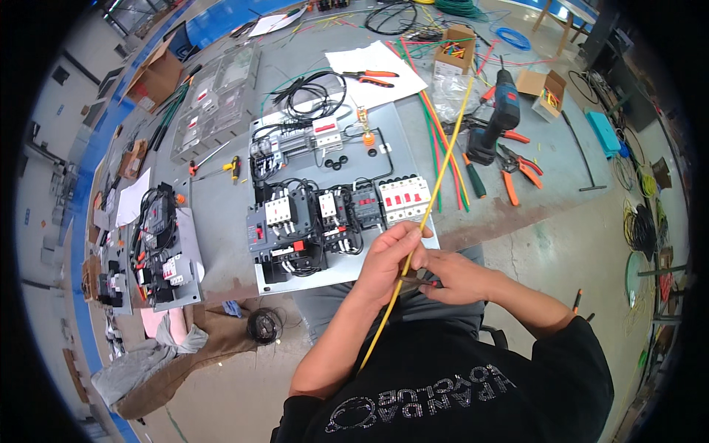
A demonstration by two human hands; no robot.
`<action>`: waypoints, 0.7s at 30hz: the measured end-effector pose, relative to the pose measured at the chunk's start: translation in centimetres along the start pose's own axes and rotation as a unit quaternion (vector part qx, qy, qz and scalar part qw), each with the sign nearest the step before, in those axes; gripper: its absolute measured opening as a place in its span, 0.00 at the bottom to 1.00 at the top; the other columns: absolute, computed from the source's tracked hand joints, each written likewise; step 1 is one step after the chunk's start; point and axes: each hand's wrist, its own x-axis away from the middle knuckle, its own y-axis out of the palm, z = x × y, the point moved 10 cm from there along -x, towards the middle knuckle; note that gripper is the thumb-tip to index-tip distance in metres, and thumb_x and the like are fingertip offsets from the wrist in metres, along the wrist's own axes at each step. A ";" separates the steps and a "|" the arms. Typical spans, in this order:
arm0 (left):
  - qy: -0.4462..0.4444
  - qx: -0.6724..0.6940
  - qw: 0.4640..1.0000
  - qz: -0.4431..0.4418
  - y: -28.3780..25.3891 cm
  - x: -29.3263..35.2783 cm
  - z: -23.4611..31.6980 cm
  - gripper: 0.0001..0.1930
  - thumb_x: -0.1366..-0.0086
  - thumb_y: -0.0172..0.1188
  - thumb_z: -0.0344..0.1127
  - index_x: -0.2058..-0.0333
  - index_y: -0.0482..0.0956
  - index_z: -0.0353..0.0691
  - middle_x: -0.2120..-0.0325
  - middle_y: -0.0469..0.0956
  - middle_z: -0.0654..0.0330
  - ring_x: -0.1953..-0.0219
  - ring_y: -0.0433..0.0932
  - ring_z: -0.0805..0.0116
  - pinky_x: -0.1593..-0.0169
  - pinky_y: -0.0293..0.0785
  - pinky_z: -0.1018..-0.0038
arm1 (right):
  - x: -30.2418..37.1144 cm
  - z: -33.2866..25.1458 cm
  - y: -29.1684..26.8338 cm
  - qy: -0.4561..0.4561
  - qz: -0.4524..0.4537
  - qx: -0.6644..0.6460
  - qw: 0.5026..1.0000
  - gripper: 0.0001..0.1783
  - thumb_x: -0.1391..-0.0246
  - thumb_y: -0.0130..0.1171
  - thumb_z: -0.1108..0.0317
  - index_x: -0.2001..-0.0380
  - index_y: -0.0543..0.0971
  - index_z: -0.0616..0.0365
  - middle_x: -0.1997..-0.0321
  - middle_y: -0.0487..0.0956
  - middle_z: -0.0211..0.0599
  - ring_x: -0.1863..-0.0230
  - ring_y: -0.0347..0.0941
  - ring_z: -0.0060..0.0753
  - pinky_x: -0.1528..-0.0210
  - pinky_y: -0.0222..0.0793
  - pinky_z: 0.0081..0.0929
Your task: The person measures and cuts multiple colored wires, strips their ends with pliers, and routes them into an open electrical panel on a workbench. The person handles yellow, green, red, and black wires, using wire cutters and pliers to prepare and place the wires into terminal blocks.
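Observation:
My left hand (pixel 389 260) is closed in a pinch on a long yellow wire (pixel 443 173). The wire slants from above the tabletop down past my fingers toward my lap. Close against it, my right hand (pixel 464 278) is wrapped round a dark hand tool (pixel 410 285) with a bit of red on it. The tool's end lies at the wire, but whether it bites on it I cannot tell. Just beyond my hands lies a metal mounting plate (pixel 405 151) with breakers (pixel 406 198), contactors (pixel 279 212) and black wiring.
Right of the plate are a cordless drill (pixel 505 107), orange-handled pliers (pixel 521 173), a green-handled screwdriver (pixel 474 177) and red and green strips (pixel 436 151). Small cardboard boxes (pixel 543 92) stand behind. At left are a second wired panel (pixel 166 244), clear-covered boxes (pixel 214 103) and screwdrivers (pixel 235 168).

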 end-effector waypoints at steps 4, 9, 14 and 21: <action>0.021 0.000 1.000 0.006 -0.2 -0.1 0.0 0.11 0.22 0.55 0.39 0.55 0.78 0.36 0.78 0.72 0.68 0.74 0.68 0.81 0.66 0.62 0.81 | 0.1 -0.1 0.1 0.015 -0.001 0.048 0.999 0.26 0.46 0.63 0.66 0.46 0.72 0.66 0.48 0.76 0.58 0.44 0.73 0.64 0.39 0.70 0.53; 0.013 0.001 1.000 0.016 -0.2 -0.1 -0.1 0.12 0.22 0.55 0.40 0.54 0.78 0.36 0.79 0.71 0.67 0.73 0.69 0.77 0.60 0.69 0.75 | 0.1 -0.5 0.0 -0.023 0.009 0.106 0.994 0.24 0.47 0.65 0.66 0.49 0.72 0.67 0.54 0.76 0.56 0.48 0.72 0.62 0.42 0.68 0.52; 0.015 0.007 0.999 0.028 -0.7 -0.1 -0.4 0.12 0.23 0.55 0.40 0.55 0.78 0.36 0.78 0.72 0.66 0.72 0.71 0.76 0.61 0.69 0.76 | 0.1 -1.4 -0.6 -0.032 0.020 0.139 0.990 0.20 0.49 0.64 0.68 0.54 0.75 0.67 0.56 0.77 0.56 0.50 0.72 0.62 0.44 0.69 0.52; 0.018 0.022 0.999 0.019 -0.6 0.0 -0.2 0.12 0.23 0.56 0.40 0.55 0.78 0.35 0.79 0.73 0.66 0.71 0.72 0.75 0.61 0.68 0.76 | -0.2 -0.7 -0.1 0.008 0.001 0.078 0.997 0.18 0.50 0.62 0.72 0.56 0.75 0.70 0.60 0.79 0.60 0.55 0.77 0.65 0.52 0.75 0.53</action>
